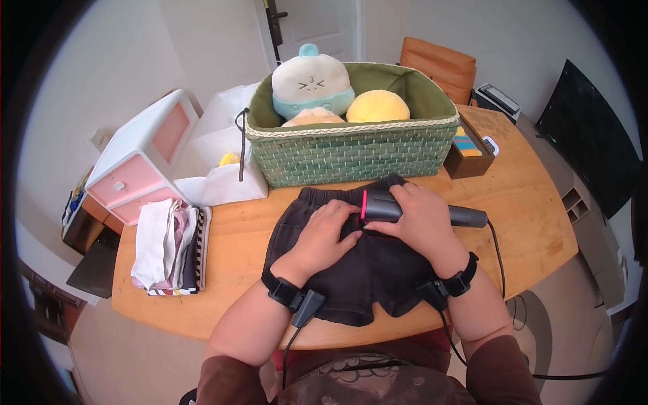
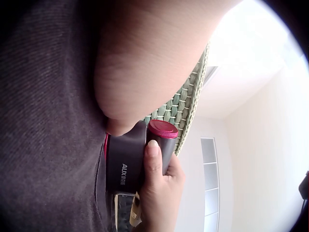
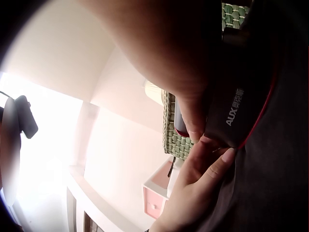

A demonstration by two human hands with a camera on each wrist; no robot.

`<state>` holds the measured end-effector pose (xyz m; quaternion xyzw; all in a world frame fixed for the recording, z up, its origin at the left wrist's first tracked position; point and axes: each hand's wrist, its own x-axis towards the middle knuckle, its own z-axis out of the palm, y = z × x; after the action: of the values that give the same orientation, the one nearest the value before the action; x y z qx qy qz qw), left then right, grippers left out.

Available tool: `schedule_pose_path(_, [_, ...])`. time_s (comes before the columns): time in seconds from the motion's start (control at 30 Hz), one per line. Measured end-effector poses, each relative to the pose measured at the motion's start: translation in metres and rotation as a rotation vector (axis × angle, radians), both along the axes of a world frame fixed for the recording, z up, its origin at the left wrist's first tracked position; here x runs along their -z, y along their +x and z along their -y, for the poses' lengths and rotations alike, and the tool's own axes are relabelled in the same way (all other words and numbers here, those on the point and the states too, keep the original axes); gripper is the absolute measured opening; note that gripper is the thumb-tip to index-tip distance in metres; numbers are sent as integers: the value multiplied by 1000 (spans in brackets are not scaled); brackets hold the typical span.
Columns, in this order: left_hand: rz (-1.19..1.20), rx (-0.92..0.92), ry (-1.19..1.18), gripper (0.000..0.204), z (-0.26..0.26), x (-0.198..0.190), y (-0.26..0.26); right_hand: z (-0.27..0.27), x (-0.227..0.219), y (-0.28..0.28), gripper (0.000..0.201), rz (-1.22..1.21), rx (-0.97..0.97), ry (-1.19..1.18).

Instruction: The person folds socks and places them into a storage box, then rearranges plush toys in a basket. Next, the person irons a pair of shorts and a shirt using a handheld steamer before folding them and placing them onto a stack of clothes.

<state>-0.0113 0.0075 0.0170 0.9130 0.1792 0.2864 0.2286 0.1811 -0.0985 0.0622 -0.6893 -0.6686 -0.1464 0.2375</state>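
Observation:
Dark shorts (image 1: 331, 277) lie spread on the wooden table in front of the person, waistband toward the basket. The right hand (image 1: 422, 219) grips a grey corded handheld garment steamer (image 1: 468, 216) with a pink-red rim, its head down against the upper part of the shorts. In the left wrist view, the steamer's body (image 2: 125, 164) bears AUX lettering and its red round cap (image 2: 163, 128) shows beside the right thumb. Across the shorts rests the left hand (image 1: 324, 233), fingers extended toward the waistband, fingertips right at the steamer's rim.
A green woven basket (image 1: 351, 155) with plush toys stands behind the shorts. To the left are a pink-and-white drawer box (image 1: 138, 169), a white bin (image 1: 229, 185) and a stack of folded clothes (image 1: 162, 246). The steamer's cord (image 1: 498, 260) runs off the table's right edge.

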Motion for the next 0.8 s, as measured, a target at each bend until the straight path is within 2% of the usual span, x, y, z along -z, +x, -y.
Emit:
schedule_pose_path(0.27, [-46,25,2,34,1,-2,-3,7,-9,6,64,24,-110,-26])
schedule_pose_path(0.37, [-42,14,15,30,2,-1,-2,7,-8,5,64,25,-95,-55])
schedule_pose_path(0.43, [-55,15,-38,30,3,-4,-2,4,-1,3,66,10,40,-16])
schedule_pose_path(0.57, [-61,19,-32,28,3,-3,-3,4,3,3,67,-10,56,77])
schedule_pose_path(0.63, [64,-27,54,21,1,-1,-2,4,0,3,65,9,58,17])
schedule_pose_path(0.67, [64,-27,56,21,0,-3,-2,5,-2,3,65,9,58,18])
schedule_pose_path(0.73, [18,-195,121,12,-4,-7,-5,7,-4,4,64,0,24,-25])
schedule_pose_path(0.8, [59,-210,163,11,-10,-5,-8,6,-5,6,63,4,-33,-8])
